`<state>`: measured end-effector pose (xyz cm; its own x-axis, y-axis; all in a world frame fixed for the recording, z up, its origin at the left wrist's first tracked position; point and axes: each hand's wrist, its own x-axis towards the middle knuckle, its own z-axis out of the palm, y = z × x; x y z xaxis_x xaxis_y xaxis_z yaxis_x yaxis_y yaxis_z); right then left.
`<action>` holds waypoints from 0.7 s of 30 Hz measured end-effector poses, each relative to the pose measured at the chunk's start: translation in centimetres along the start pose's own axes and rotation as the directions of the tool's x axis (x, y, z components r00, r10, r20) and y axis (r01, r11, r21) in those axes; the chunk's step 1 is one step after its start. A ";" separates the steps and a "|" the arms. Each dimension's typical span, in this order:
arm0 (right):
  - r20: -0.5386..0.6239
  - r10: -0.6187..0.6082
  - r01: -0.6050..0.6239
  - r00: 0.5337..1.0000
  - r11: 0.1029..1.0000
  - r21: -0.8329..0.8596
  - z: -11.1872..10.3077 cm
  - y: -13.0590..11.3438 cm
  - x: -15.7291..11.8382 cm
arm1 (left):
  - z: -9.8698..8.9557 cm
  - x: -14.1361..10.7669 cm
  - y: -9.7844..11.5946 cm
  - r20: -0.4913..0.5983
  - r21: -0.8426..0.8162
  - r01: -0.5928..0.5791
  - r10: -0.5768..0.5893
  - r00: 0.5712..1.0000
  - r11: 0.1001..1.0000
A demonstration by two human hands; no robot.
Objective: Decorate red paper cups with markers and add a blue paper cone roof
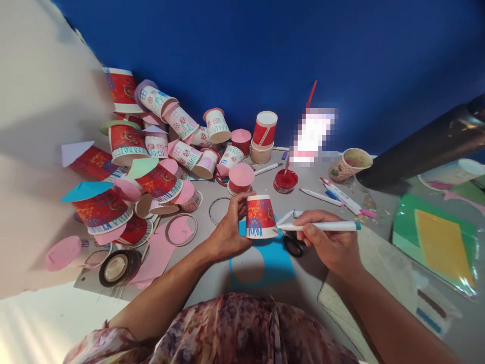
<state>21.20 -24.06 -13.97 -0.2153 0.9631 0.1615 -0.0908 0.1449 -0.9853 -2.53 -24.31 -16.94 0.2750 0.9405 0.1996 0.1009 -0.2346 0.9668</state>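
Observation:
My left hand (229, 227) is closed around a red paper cup (261, 217), held upside down with its wide rim at the bottom. Blue drawing, with an arch and a window, marks the cup's side. In my right hand (331, 240) is a white marker (326, 226) with a green end, its tip at the cup's lower right edge. Beneath the cup lies a sheet of blue paper (278, 268) with a round shape in it. Black-handled scissors (293, 245) rest beside the sheet, partly hidden by my hands.
Decorated paper cups (125, 141) with paper tops are piled at the left. A red paint pot (285, 181), several loose markers (344, 197) and a patterned cup (350, 164) stand or lie behind. At right are a dark cylinder (420, 146) and a plastic sleeve of coloured paper (441, 242).

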 end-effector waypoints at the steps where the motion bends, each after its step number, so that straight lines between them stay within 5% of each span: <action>1: 0.000 -0.011 0.011 1.000 0.999 -0.033 0.1 -0.2 -0.1 | 0.0 0.0 0.1 0.003 -0.003 0.002 -0.002 1.000 1.000; 12: 0.003 -0.079 0.074 0.997 0.926 -0.371 0.4 0.1 -0.7 | -0.4 -0.4 -0.8 0.052 0.120 -0.013 0.006 0.999 0.993; 21: 0.089 -0.112 0.141 0.990 0.876 -0.462 0.4 0.1 -0.3 | -1.3 -0.2 -0.2 0.098 0.456 -0.091 0.052 0.994 0.885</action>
<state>20.91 -24.38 -14.08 -0.2894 0.9168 0.2752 0.3392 0.3671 -0.8661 -3.87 -24.15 -16.93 0.3721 0.8984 0.2331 0.5001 -0.4057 0.7651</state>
